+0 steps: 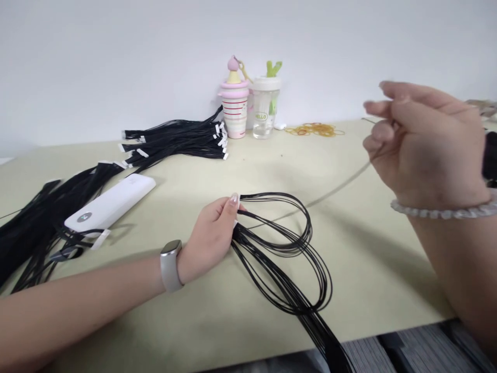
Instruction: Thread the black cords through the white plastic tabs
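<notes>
My left hand (212, 233), with a grey watch band on the wrist, is closed on a bundle of thin black cables (310, 259). The cables fan out in loops to the right, and their tail hangs over the table's front edge. White connector tips show at my thumb. Raised at the right, my right hand (423, 140) has its fingers curled together on a single thin cable (341, 184). This strand is blurred by motion and runs from the bundle up into my fingers; a short bit sticks out past them.
A white power bank (111, 202) lies at the left beside black cables (42, 217). Another pile of black cables with white connectors (174, 140) rests farther back. Near the wall stand a pink-lidded cup (235, 111), a clear cup (266, 109) and yellow rubber bands (314, 129).
</notes>
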The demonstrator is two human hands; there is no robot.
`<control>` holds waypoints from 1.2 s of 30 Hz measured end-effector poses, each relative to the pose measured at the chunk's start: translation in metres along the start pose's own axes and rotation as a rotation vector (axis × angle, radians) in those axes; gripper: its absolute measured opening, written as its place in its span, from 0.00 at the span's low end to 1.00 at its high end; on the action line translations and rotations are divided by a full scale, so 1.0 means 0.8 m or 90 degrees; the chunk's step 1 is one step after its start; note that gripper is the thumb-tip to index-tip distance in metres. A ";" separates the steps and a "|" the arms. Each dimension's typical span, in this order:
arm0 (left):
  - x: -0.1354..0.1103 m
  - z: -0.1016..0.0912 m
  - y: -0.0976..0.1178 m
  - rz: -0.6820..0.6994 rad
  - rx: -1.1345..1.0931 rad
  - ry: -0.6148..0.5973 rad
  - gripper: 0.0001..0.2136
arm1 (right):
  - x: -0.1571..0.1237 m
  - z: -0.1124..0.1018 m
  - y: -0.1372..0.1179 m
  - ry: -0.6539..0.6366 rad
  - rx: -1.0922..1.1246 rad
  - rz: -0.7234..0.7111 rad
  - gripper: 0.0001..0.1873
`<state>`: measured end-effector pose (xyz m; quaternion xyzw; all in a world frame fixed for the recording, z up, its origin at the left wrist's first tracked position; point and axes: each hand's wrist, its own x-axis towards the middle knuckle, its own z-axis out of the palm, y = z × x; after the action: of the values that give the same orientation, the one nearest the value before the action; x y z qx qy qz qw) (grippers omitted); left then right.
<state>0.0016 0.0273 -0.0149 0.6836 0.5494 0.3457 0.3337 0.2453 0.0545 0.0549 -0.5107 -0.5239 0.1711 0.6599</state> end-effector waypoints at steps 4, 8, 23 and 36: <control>0.000 0.002 -0.004 -0.001 -0.023 0.006 0.18 | -0.041 0.022 -0.015 -0.217 -0.058 -0.014 0.17; -0.001 0.002 -0.005 0.005 -0.061 0.004 0.17 | -0.084 0.047 -0.013 -0.424 -0.221 -0.135 0.07; -0.001 -0.001 0.002 0.002 -0.070 -0.021 0.17 | -0.099 0.069 0.001 -0.453 -0.341 -0.234 0.10; -0.002 -0.001 0.003 -0.004 -0.077 -0.023 0.16 | -0.098 0.069 0.000 -0.475 -0.344 -0.219 0.11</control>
<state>0.0018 0.0257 -0.0129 0.6667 0.5232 0.3648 0.3856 0.1670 0.0221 0.0109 -0.4739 -0.8268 0.0889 0.2898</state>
